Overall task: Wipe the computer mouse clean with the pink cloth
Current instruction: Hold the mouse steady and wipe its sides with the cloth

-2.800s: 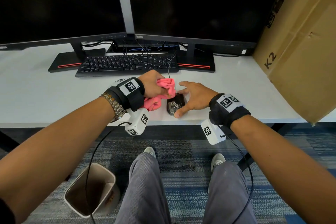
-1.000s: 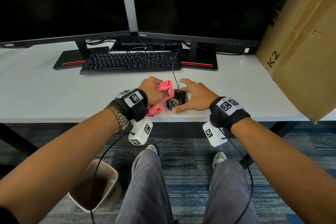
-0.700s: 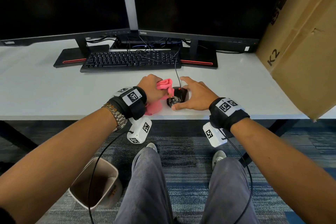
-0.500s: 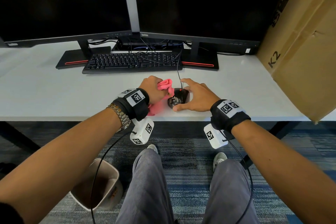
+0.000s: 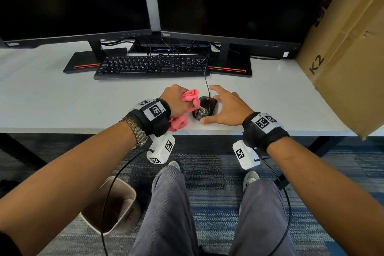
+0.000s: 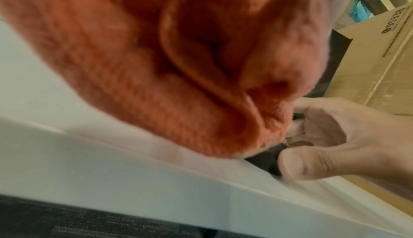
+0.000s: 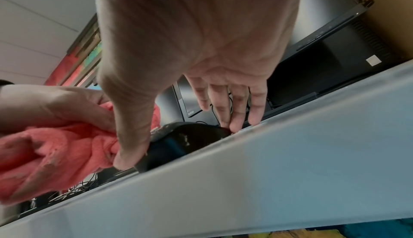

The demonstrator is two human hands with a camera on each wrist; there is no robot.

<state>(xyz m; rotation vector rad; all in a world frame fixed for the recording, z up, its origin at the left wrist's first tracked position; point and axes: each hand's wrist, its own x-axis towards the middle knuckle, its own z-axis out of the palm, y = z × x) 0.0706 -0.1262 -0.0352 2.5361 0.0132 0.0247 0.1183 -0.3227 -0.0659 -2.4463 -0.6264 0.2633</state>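
Observation:
A black wired computer mouse point(image 5: 205, 107) lies near the front edge of the white desk point(image 5: 62, 100), with whitish smears on its near end. My left hand point(image 5: 176, 101) grips the bunched pink cloth point(image 5: 190, 96) and presses it against the mouse's left side. From the right, my right hand point(image 5: 228, 108) holds the mouse, thumb at its near end and fingers along its far right side. In the left wrist view the cloth point(image 6: 156, 65) fills most of the picture and meets the mouse point(image 6: 266, 158). The right wrist view shows the mouse point(image 7: 185, 141) under my palm, beside the cloth point(image 7: 55, 153).
A black keyboard point(image 5: 151, 64) and two dark monitors point(image 5: 228, 0) stand at the back of the desk. The mouse cable point(image 5: 206, 83) runs back to them. A large cardboard box point(image 5: 349, 58) leans at the right. A waste bin point(image 5: 112, 206) sits on the floor by my left knee.
The left hand has shifted the cloth slightly along the mouse's left side. The right hand has stayed on the mouse, which has turned a little.

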